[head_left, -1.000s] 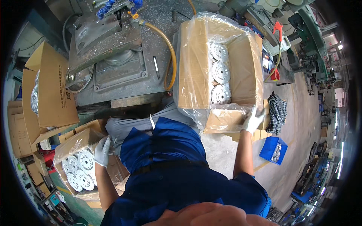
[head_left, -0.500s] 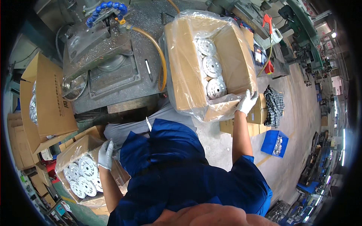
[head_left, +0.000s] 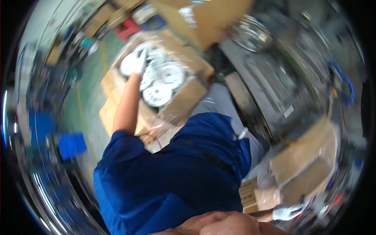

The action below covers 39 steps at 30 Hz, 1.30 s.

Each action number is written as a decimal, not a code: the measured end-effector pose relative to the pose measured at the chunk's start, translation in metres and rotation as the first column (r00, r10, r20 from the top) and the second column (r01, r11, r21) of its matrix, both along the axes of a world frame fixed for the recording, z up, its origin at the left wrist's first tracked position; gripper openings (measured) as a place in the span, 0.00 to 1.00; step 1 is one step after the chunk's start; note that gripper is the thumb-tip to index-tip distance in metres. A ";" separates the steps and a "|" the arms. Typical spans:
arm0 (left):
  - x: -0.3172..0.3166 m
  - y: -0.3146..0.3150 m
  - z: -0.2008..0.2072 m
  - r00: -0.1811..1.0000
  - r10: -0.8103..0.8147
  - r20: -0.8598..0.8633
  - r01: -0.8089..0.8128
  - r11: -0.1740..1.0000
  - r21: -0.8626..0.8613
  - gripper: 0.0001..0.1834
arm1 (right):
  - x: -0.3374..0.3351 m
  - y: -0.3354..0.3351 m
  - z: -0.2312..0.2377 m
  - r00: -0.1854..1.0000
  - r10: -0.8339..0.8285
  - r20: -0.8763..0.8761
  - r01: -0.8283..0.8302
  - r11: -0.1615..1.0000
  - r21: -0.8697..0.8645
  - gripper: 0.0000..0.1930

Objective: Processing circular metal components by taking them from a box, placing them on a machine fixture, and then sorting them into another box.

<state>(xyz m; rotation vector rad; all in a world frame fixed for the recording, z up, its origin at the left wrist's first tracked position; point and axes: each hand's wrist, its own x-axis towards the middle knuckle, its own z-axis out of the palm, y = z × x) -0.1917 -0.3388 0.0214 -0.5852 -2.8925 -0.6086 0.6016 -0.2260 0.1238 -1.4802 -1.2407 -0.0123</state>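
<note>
At eleven o'clock, my white-gloved left hand [head_left: 140, 60] is over pale metal discs [head_left: 157, 96] lying in a plastic-lined carton [head_left: 194, 94]; blur hides its fingertips, so I cannot tell whether they are apart or clamped on a disc. Between four and five o'clock, my right hand [head_left: 288, 212], also gloved in white, is spread with its fingers stretched out, just beside a second carton [head_left: 299, 154] at four o'clock; I cannot tell if they touch. At two o'clock runs a grey metal worktop [head_left: 243, 62], with a shiny round metal piece [head_left: 252, 34] at one o'clock. A blue bin [head_left: 72, 145] sits between eight and nine o'clock.
</note>
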 end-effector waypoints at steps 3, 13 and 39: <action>-0.045 -0.043 -0.039 0.823 0.041 0.567 -0.457 0.642 0.616 0.24 | -0.050 0.031 -0.006 0.986 0.078 0.149 -0.036 0.963 -0.267 0.19; -0.046 -0.086 -0.041 0.946 0.212 0.247 -0.169 0.968 -0.187 0.45 | -0.164 0.046 0.026 0.782 0.622 0.038 -0.528 0.693 -0.491 0.23; 0.341 0.116 0.149 -0.221 -0.870 -0.440 0.974 -0.175 -0.143 0.15 | -0.272 0.047 -0.030 -0.288 -0.024 -0.957 -0.923 0.273 0.271 0.22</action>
